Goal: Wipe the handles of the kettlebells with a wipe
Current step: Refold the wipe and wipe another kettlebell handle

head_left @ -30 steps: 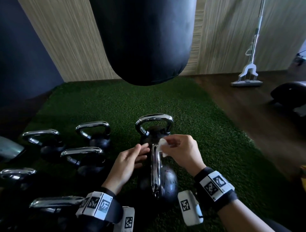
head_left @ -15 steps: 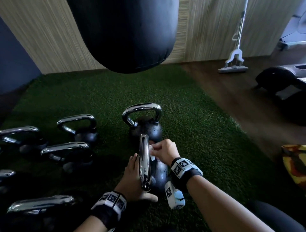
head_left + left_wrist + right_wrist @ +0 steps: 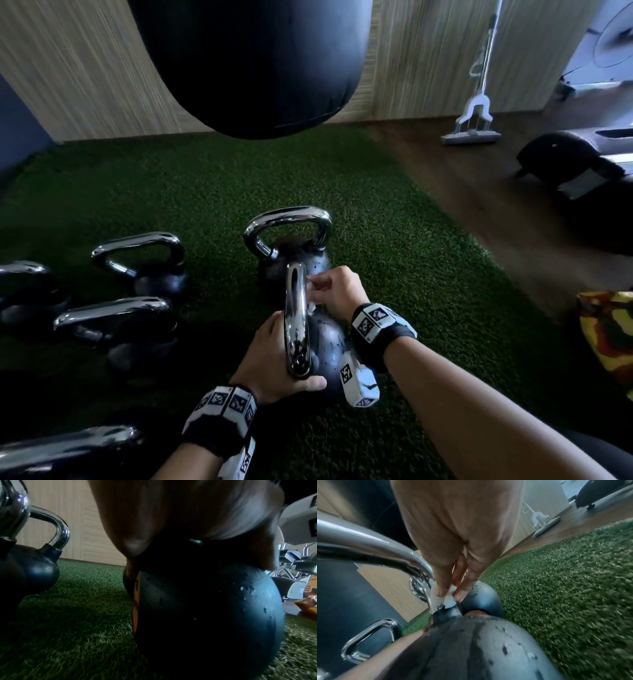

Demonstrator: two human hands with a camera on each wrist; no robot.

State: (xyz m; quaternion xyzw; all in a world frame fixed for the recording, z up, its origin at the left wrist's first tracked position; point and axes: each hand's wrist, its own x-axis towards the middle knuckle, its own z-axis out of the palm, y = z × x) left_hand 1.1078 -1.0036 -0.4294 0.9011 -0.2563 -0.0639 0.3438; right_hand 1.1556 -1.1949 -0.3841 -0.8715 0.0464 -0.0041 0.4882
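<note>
A black kettlebell (image 3: 329, 346) with a chrome handle (image 3: 296, 318) stands on the green turf right in front of me. My left hand (image 3: 274, 356) cups its ball from the left, with the thumb across the near side. The left wrist view shows the thumb (image 3: 135, 545) on the dark ball (image 3: 214, 608). My right hand (image 3: 334, 291) pinches a small white wipe (image 3: 310, 305) against the far leg of the handle. In the right wrist view the wipe (image 3: 444, 600) sits between the fingertips, low on the chrome handle (image 3: 373, 550), just above the ball (image 3: 488, 649).
A second kettlebell (image 3: 287, 240) stands just behind, and several more (image 3: 137, 260) sit to the left on the turf (image 3: 394, 274). A black punching bag (image 3: 246, 61) hangs overhead. On the wood floor at right are a mop (image 3: 472, 126), a machine (image 3: 575, 164) and a camouflage-patterned item (image 3: 609, 335).
My left hand has dropped from beside the handle onto the kettlebell's ball and holds it. The right hand has carried the wipe down the far end of the handle.
</note>
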